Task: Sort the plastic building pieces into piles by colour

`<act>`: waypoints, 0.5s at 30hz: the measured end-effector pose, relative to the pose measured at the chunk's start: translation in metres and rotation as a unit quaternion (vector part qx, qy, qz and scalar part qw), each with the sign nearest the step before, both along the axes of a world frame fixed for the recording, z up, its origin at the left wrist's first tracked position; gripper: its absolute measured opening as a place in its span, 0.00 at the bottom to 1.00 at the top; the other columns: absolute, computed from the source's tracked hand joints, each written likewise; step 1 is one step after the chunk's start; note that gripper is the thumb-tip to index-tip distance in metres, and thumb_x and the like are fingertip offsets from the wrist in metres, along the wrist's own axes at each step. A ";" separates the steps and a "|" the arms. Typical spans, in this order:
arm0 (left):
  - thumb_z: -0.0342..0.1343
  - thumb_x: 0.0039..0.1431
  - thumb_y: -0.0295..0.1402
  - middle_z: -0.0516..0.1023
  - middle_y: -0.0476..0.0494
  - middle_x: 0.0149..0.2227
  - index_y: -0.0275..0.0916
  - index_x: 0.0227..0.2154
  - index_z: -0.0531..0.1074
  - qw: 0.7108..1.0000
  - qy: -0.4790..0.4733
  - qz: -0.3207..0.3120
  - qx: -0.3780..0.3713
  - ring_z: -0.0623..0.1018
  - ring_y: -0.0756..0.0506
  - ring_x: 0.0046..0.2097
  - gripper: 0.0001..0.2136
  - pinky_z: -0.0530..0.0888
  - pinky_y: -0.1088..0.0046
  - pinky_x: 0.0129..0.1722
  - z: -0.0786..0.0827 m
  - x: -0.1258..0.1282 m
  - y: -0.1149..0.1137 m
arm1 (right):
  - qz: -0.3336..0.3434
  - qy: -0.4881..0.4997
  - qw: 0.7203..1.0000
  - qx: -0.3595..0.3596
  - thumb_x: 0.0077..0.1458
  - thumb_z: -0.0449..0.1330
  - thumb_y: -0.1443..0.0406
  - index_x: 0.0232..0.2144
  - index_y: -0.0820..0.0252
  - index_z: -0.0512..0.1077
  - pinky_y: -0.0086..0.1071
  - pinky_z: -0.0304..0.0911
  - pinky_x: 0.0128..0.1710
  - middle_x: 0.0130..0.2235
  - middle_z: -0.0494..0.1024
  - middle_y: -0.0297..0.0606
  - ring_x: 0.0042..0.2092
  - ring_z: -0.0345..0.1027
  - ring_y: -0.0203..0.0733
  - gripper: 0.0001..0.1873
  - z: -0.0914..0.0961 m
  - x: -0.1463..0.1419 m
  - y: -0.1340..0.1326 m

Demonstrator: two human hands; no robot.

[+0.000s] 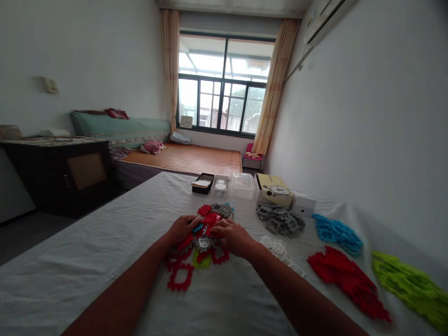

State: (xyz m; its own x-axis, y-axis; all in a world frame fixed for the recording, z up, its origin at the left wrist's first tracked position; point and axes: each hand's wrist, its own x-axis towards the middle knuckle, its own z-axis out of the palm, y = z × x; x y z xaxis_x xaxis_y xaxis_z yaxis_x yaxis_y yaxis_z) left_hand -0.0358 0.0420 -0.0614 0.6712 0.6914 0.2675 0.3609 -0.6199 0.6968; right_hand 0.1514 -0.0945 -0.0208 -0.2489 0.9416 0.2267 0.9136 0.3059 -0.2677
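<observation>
A cluster of interlocking toothed plastic pieces lies on the white cloth in front of me, mostly red with some grey, white, blue and yellow-green. My left hand point(182, 229) is closed at its left side, fingers bent against a small blue toothed piece point(198, 228). From the right, my right hand point(234, 234) curls its fingers over a red toothed piece point(210, 221); its grip is partly hidden. Below the hands are a square red frame piece point(191, 275) and a yellow-green piece point(201, 261). A small white piece point(203, 242) lies between the hands.
To the right lie piles of grey pieces point(280, 220), white pieces point(278, 247), blue pieces point(338, 234), red pieces point(345, 279) and yellow-green pieces point(409, 284). Behind stand a black box point(203, 183), a clear plastic tub point(242, 185) and a yellow box point(274, 190).
</observation>
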 end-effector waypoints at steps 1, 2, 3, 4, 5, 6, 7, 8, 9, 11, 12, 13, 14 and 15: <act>0.43 0.57 0.47 0.79 0.51 0.29 0.37 0.32 0.78 1.000 0.000 0.002 -0.001 0.74 0.47 0.32 0.22 0.68 0.76 0.34 -0.001 0.000 0.001 | 0.013 -0.008 1.000 0.003 0.53 0.55 0.68 0.44 0.48 0.72 0.29 0.55 0.49 0.47 0.75 0.30 0.48 0.64 0.39 0.17 -0.001 -0.001 0.000; 0.43 0.57 0.47 0.79 0.51 0.29 0.37 0.32 0.78 1.000 -0.001 0.003 -0.002 0.74 0.47 0.32 0.22 0.68 0.76 0.34 -0.001 0.000 0.001 | 0.016 -0.018 1.000 0.013 0.56 0.53 0.67 0.43 0.49 0.73 0.31 0.55 0.50 0.45 0.76 0.32 0.47 0.64 0.39 0.15 -0.001 0.000 -0.001; 0.43 0.57 0.47 0.79 0.51 0.29 0.37 0.32 0.78 1.000 -0.002 0.003 -0.004 0.74 0.47 0.32 0.22 0.68 0.76 0.34 -0.002 0.000 0.002 | 0.011 -0.027 0.999 0.028 0.57 0.52 0.65 0.42 0.49 0.73 0.32 0.56 0.50 0.44 0.77 0.33 0.47 0.64 0.40 0.13 -0.001 0.002 -0.002; 0.43 0.57 0.47 0.79 0.51 0.29 0.37 0.33 0.78 1.000 -0.004 0.003 -0.007 0.74 0.47 0.32 0.22 0.68 0.77 0.34 -0.002 0.001 0.002 | -0.004 -0.028 0.999 0.047 0.58 0.52 0.63 0.41 0.49 0.73 0.34 0.56 0.49 0.42 0.78 0.34 0.46 0.65 0.40 0.12 0.000 0.008 -0.005; 0.43 0.57 0.47 0.79 0.51 0.30 0.37 0.33 0.78 1.000 -0.004 0.002 -0.011 0.74 0.46 0.33 0.23 0.68 0.77 0.34 -0.002 0.000 0.002 | -0.027 -0.017 0.997 0.066 0.58 0.52 0.62 0.41 0.49 0.73 0.35 0.57 0.49 0.41 0.78 0.35 0.46 0.65 0.41 0.12 0.003 0.016 -0.009; 0.43 0.57 0.48 0.79 0.51 0.30 0.37 0.33 0.78 1.000 -0.003 0.002 -0.015 0.74 0.46 0.33 0.23 0.68 0.76 0.34 -0.002 0.000 0.002 | -0.054 0.008 0.995 0.081 0.58 0.52 0.62 0.42 0.49 0.73 0.35 0.58 0.48 0.41 0.78 0.35 0.46 0.66 0.41 0.12 0.006 0.026 -0.013; 0.43 0.57 0.48 0.79 0.51 0.30 0.37 0.34 0.78 1.000 0.000 0.001 -0.019 0.74 0.46 0.33 0.23 0.68 0.76 0.34 -0.002 0.000 0.002 | -0.082 0.045 0.992 0.089 0.58 0.52 0.61 0.43 0.51 0.72 0.34 0.59 0.46 0.40 0.79 0.36 0.44 0.67 0.40 0.13 0.009 0.040 -0.018; 0.43 0.57 0.48 0.79 0.50 0.30 0.37 0.34 0.78 1.000 0.004 0.001 -0.022 0.74 0.46 0.33 0.23 0.68 0.76 0.34 -0.002 0.000 0.002 | -0.107 0.088 0.986 0.088 0.58 0.52 0.61 0.44 0.53 0.71 0.32 0.61 0.44 0.39 0.79 0.37 0.42 0.69 0.40 0.13 0.012 0.056 -0.023; 0.43 0.57 0.48 0.79 0.50 0.30 0.37 0.34 0.78 1.000 0.008 -0.001 -0.023 0.74 0.46 0.33 0.23 0.68 0.76 0.34 -0.002 0.000 0.002 | -0.135 0.130 0.979 0.086 0.57 0.52 0.60 0.44 0.56 0.71 0.31 0.62 0.41 0.37 0.79 0.38 0.39 0.70 0.39 0.15 0.015 0.074 -0.029; 0.43 0.57 0.48 0.79 0.50 0.31 0.37 0.34 0.78 1.000 0.015 -0.003 -0.021 0.74 0.45 0.34 0.23 0.68 0.76 0.35 -0.001 -0.001 0.002 | -0.201 0.179 0.960 0.079 0.55 0.51 0.57 0.40 0.60 0.72 0.30 0.63 0.35 0.33 0.79 0.38 0.33 0.71 0.39 0.17 0.018 0.112 -0.043; 0.43 0.57 0.48 0.79 0.50 0.31 0.37 0.35 0.78 1.000 0.016 -0.002 -0.019 0.75 0.45 0.34 0.23 0.68 0.76 0.36 -0.001 -0.001 0.002 | -0.233 0.182 0.952 0.073 0.54 0.51 0.55 0.38 0.61 0.72 0.30 0.63 0.33 0.31 0.79 0.38 0.32 0.71 0.39 0.18 0.019 0.131 -0.052; 0.43 0.57 0.48 0.80 0.49 0.32 0.37 0.35 0.78 1.000 0.016 0.000 -0.018 0.75 0.45 0.34 0.23 0.68 0.76 0.36 -0.001 -0.001 0.003 | -0.260 0.175 0.947 0.064 0.53 0.51 0.54 0.35 0.61 0.73 0.31 0.63 0.32 0.30 0.78 0.38 0.30 0.70 0.40 0.19 0.019 0.149 -0.062; 0.43 0.57 0.48 0.80 0.49 0.33 0.37 0.35 0.78 1.000 0.016 0.001 -0.018 0.75 0.45 0.35 0.23 0.68 0.76 0.36 -0.001 -0.001 0.003 | -0.278 0.164 0.945 0.050 0.52 0.51 0.53 0.33 0.61 0.73 0.31 0.62 0.31 0.28 0.78 0.38 0.29 0.69 0.40 0.19 0.019 0.168 -0.074; 0.44 0.57 0.48 0.80 0.49 0.33 0.38 0.35 0.78 1.000 0.015 0.001 -0.018 0.75 0.45 0.35 0.23 0.68 0.76 0.37 -0.002 -0.001 0.004 | -0.286 0.152 0.946 0.031 0.52 0.50 0.52 0.32 0.61 0.73 0.31 0.62 0.30 0.28 0.77 0.38 0.29 0.69 0.40 0.20 0.019 0.185 -0.088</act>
